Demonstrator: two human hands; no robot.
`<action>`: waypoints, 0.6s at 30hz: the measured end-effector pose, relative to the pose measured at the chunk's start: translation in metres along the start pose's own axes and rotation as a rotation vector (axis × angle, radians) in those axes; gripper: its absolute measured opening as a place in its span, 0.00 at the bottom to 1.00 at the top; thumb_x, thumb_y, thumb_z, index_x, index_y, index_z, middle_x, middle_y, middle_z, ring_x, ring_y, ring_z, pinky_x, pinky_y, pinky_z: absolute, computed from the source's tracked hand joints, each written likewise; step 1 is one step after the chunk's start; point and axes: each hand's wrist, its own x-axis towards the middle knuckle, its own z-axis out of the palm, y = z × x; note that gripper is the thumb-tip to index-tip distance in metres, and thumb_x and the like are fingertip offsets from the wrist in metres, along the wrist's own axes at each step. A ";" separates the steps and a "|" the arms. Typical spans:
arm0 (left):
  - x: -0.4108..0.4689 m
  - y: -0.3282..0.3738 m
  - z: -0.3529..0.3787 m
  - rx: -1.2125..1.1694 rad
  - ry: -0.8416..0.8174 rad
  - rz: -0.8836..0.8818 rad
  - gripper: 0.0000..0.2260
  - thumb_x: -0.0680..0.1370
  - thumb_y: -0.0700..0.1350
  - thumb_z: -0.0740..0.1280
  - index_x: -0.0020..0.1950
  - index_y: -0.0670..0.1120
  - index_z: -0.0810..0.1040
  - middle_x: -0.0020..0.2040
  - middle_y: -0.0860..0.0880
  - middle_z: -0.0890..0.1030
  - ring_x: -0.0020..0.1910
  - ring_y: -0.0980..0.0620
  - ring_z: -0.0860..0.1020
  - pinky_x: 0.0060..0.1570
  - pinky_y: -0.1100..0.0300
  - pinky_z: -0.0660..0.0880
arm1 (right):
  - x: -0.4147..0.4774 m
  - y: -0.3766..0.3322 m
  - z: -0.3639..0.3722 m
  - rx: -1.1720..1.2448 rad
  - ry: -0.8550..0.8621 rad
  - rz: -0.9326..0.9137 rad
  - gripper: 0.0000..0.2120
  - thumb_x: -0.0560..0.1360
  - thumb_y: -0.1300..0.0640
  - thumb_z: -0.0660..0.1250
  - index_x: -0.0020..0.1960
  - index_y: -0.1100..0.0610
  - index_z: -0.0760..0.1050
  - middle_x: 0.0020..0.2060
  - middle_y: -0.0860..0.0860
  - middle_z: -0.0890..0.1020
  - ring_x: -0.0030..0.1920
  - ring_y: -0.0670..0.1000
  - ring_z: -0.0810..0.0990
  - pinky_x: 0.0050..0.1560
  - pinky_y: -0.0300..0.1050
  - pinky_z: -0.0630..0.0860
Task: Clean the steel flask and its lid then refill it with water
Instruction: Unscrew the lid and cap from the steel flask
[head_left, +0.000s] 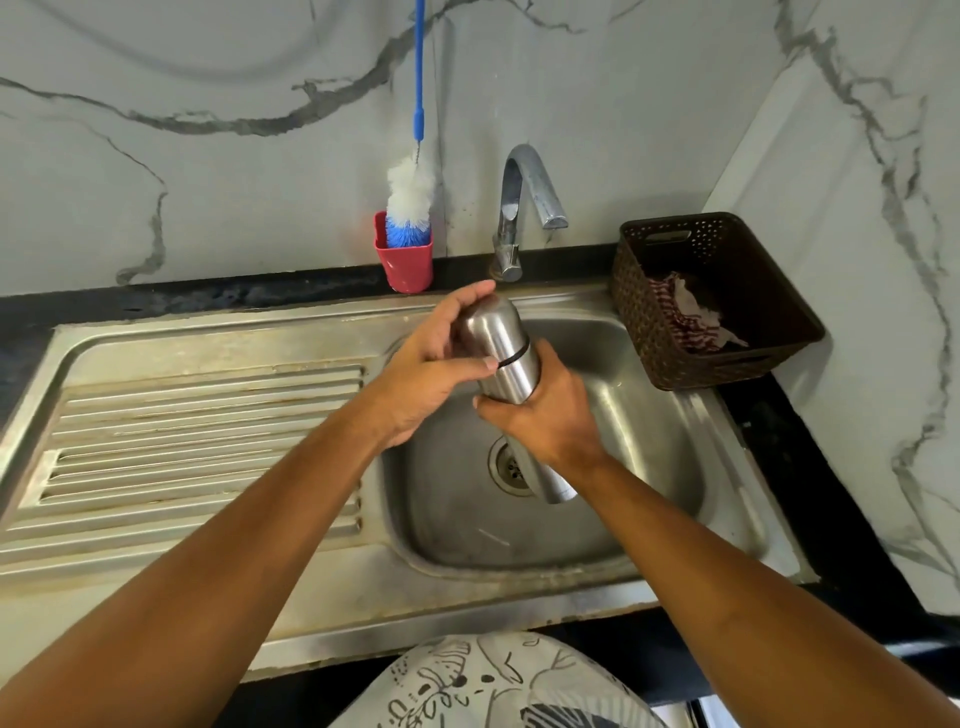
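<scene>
Plainly the sink takes up most of the table, with the ribbed drainer on the left and the basin on the right. No water runs from the tap above it. A brown basket sits at the basin's right rim with a striped cloth inside.

Over the basin, above the drain, the flask is held tilted, its top pointing away toward the tap. The right grip is wrapped round the middle of the body, fingers and thumb curled close. The left grip is curled over the lid, fingers on the dome and thumb right at the black seam ring. The lid is on. A long brush stands head-down in a red cup behind the sink.

The flask looks rigid and smooth. It is brushed steel that will not give under a squeeze but will likely turn slick once wet or soapy. Its weight depends on what is inside, which cannot be seen. The sound hold, I judge, is the one shown: one palm round the body and the other round the lid near the seam. Twisting it over the basin means a slip drops it only into the sink.
</scene>
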 end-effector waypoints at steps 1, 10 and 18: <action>0.000 0.001 -0.004 0.019 0.000 -0.007 0.35 0.77 0.28 0.70 0.79 0.54 0.68 0.71 0.51 0.77 0.69 0.52 0.77 0.65 0.57 0.78 | 0.000 0.001 0.000 0.007 0.006 0.013 0.27 0.60 0.41 0.79 0.55 0.44 0.73 0.41 0.44 0.84 0.39 0.46 0.84 0.40 0.53 0.84; 0.000 0.007 -0.012 0.227 0.147 -0.061 0.27 0.70 0.49 0.82 0.66 0.56 0.76 0.57 0.56 0.82 0.51 0.63 0.82 0.48 0.66 0.81 | -0.004 -0.001 0.004 -0.081 -0.054 -0.051 0.28 0.61 0.39 0.79 0.54 0.45 0.71 0.41 0.44 0.83 0.39 0.46 0.83 0.40 0.50 0.83; -0.025 0.010 -0.045 0.231 0.484 -0.006 0.28 0.71 0.57 0.80 0.66 0.48 0.76 0.52 0.53 0.83 0.44 0.63 0.81 0.41 0.68 0.77 | -0.005 -0.005 0.008 -0.047 -0.084 -0.074 0.28 0.60 0.38 0.79 0.54 0.44 0.71 0.41 0.43 0.83 0.41 0.48 0.83 0.44 0.53 0.83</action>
